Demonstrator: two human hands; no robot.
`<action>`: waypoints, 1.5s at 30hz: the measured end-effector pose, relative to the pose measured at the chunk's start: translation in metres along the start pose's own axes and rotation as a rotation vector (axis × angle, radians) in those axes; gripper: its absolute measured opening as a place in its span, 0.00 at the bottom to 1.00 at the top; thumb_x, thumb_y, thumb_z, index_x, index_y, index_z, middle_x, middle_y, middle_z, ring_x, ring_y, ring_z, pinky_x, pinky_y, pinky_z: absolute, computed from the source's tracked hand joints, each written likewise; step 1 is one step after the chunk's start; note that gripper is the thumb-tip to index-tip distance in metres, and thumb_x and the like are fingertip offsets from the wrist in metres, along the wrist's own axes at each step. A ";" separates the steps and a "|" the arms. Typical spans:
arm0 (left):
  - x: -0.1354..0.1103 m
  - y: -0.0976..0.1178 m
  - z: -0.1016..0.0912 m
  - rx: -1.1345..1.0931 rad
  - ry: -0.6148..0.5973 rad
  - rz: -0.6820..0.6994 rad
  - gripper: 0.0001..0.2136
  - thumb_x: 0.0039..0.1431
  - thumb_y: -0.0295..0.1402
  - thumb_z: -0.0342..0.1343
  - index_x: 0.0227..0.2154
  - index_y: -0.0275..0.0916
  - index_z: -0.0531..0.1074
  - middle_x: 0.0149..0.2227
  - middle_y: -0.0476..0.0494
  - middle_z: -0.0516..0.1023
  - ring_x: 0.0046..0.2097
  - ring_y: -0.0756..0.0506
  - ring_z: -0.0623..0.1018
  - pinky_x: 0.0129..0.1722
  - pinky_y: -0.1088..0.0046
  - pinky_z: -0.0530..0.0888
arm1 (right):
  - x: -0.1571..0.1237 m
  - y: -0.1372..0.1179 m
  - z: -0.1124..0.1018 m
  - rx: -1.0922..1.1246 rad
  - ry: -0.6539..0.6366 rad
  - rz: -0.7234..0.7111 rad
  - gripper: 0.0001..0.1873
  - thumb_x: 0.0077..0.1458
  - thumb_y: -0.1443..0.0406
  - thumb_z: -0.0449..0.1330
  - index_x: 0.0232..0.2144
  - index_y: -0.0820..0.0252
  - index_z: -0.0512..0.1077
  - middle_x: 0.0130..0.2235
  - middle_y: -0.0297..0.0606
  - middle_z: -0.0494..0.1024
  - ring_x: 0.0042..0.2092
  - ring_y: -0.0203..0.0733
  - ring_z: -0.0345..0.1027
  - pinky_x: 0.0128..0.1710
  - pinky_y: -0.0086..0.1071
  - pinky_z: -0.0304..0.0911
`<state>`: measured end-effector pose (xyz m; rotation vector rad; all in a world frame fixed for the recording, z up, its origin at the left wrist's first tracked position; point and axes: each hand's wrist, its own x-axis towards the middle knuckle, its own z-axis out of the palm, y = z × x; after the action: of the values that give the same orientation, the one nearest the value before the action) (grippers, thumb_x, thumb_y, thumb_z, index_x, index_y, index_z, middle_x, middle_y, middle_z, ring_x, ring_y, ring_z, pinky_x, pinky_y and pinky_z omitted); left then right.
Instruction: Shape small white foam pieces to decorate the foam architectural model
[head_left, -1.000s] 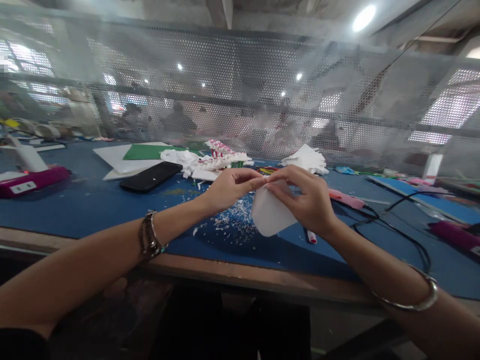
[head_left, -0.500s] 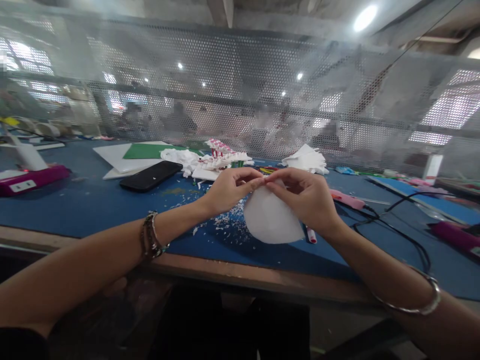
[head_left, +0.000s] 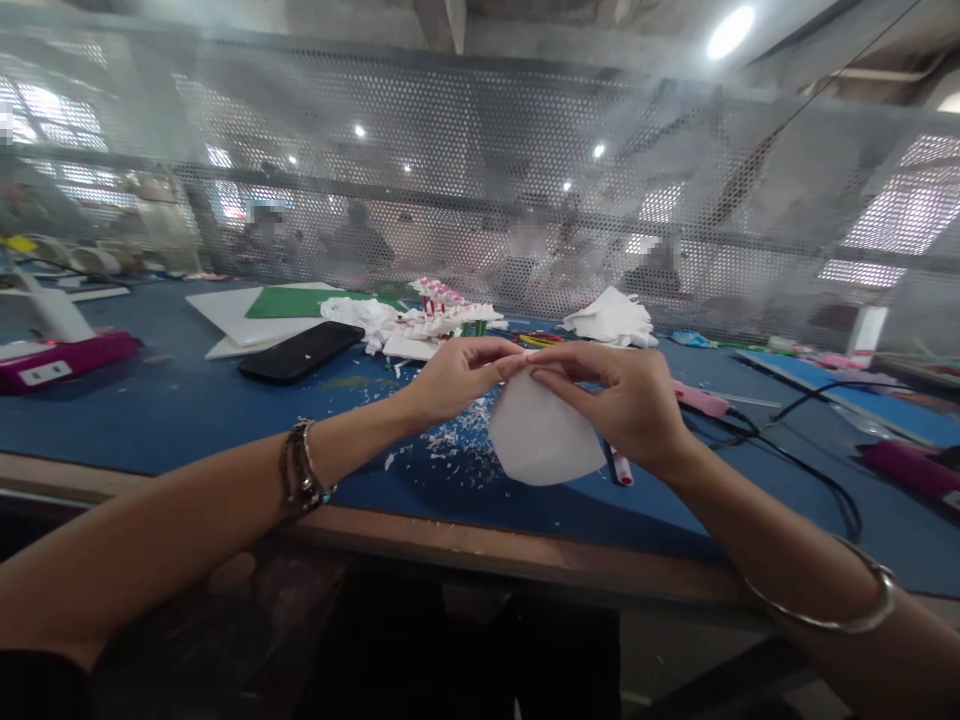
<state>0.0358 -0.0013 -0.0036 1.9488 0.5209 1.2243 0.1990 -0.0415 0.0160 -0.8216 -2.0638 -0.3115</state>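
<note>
A thin white rounded sheet, like paper or soft fabric, hangs from my fingertips above the blue table. My left hand pinches its top edge between thumb and fingers. Right beside it, my right hand pinches the same edge, the fingertips of both hands nearly touching. The exact spot between the fingertips is hidden. White scraps are scattered on the table just left of the sheet. A marker with a red end lies partly behind the sheet, near my right hand.
A black phone lies left of my hands. Behind stand a pink-and-white paper model and a stack of white pieces. To the right are a pink glue gun and a black cable; purple power strips sit at both sides.
My right hand has shifted slightly right and its fingers have moved along the pinched edge. The sheet's lower edge has swung and narrowed a little. My left hand has barely moved.
</note>
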 end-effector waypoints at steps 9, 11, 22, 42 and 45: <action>0.000 0.003 0.001 -0.059 -0.023 0.007 0.06 0.50 0.31 0.53 0.24 0.35 0.71 0.24 0.51 0.71 0.27 0.55 0.67 0.25 0.82 0.63 | -0.001 -0.002 0.002 0.047 0.088 0.004 0.04 0.46 0.69 0.57 0.25 0.60 0.73 0.25 0.31 0.77 0.26 0.31 0.69 0.25 0.24 0.64; 0.001 0.004 0.002 -0.060 -0.016 0.006 0.06 0.50 0.31 0.52 0.24 0.34 0.71 0.23 0.51 0.70 0.26 0.56 0.66 0.24 0.82 0.62 | 0.000 -0.001 0.004 0.180 0.082 0.136 0.03 0.46 0.68 0.57 0.25 0.61 0.72 0.23 0.31 0.76 0.24 0.30 0.68 0.22 0.23 0.62; 0.000 0.004 0.003 -0.104 -0.025 -0.079 0.06 0.50 0.31 0.52 0.25 0.35 0.71 0.24 0.49 0.72 0.26 0.54 0.68 0.25 0.80 0.64 | 0.001 0.008 0.003 0.234 -0.051 0.088 0.09 0.46 0.67 0.58 0.33 0.61 0.72 0.29 0.33 0.76 0.29 0.31 0.68 0.27 0.24 0.64; 0.001 0.001 0.001 0.079 -0.060 0.019 0.08 0.51 0.32 0.50 0.27 0.35 0.72 0.27 0.46 0.74 0.30 0.52 0.70 0.28 0.78 0.66 | 0.000 0.006 0.002 -0.168 0.030 -0.103 0.05 0.50 0.67 0.55 0.26 0.57 0.70 0.27 0.30 0.77 0.28 0.33 0.70 0.26 0.25 0.62; -0.001 0.000 0.001 0.154 -0.035 0.075 0.08 0.52 0.32 0.50 0.27 0.35 0.72 0.27 0.45 0.74 0.29 0.52 0.70 0.26 0.78 0.65 | 0.000 0.007 0.004 -0.156 0.024 -0.087 0.04 0.50 0.67 0.55 0.25 0.58 0.69 0.25 0.30 0.75 0.25 0.31 0.68 0.25 0.24 0.60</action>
<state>0.0363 -0.0022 -0.0047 2.1324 0.5426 1.2255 0.2011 -0.0344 0.0136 -0.8175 -2.0754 -0.5334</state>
